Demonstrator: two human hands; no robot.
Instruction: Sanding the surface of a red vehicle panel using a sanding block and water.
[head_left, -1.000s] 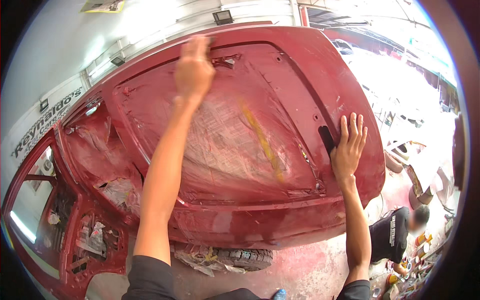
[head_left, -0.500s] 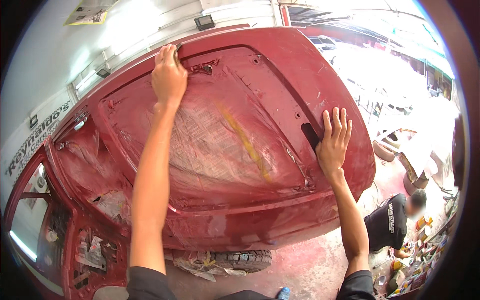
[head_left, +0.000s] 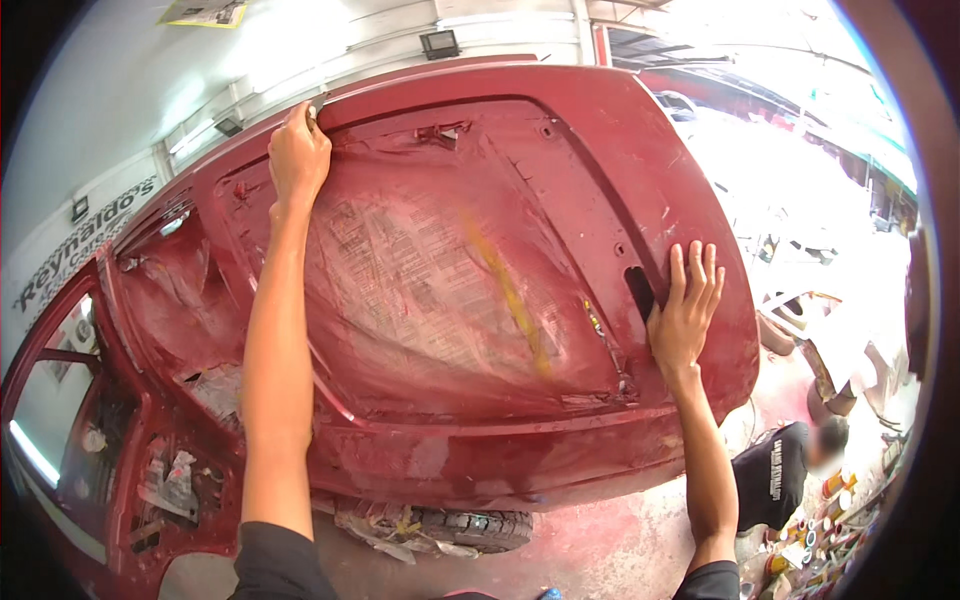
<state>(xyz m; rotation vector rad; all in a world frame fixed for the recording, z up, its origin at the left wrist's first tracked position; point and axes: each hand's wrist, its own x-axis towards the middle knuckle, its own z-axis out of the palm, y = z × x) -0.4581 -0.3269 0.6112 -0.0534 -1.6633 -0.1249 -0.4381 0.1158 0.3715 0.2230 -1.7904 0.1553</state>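
Red car hood (head_left: 480, 300) was raised overhead, its underside facing the camera, long axis running from upper left to lower right above the engine bay. Left hand (head_left: 297, 155) sat at the far upper edge, fingers curled over the rim in a closed grip. Right hand (head_left: 685, 315) lay nearer, flat against the underside beside a dark slot (head_left: 640, 292), fingers spread, palm pressing, holding nothing. A tyre (head_left: 470, 525) lay below on the floor; another person (head_left: 785, 475) crouched at lower right.
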